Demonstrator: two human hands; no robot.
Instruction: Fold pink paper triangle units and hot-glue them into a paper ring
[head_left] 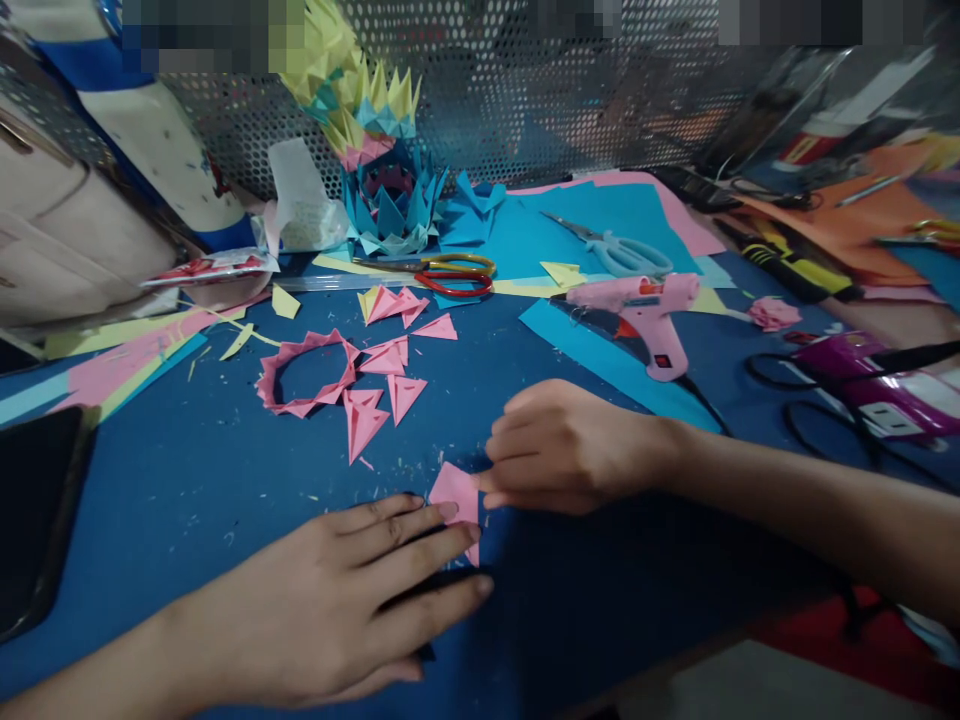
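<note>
A small folded piece of pink paper (452, 483) lies on the blue tabletop between my two hands. My left hand (352, 580) rests flat with its fingers stretched out, and its fingertips press on the paper. My right hand (570, 450) is closed, its fingers curled and its fingertips at the paper's right edge. Beyond the left hand stands a ring of joined pink paper folds (271, 385). Several loose pink folded triangles (365, 425) lie just right of the ring.
A pink glue gun (652, 318) lies behind my right hand, by blue-handled scissors (630, 252) and red-and-yellow-handled scissors (454, 275). A folded-paper figure (394, 205) stands at the back. A phone (37, 510) is at left; a yellow-black cutter (795, 265) and purple device (877, 380) are right.
</note>
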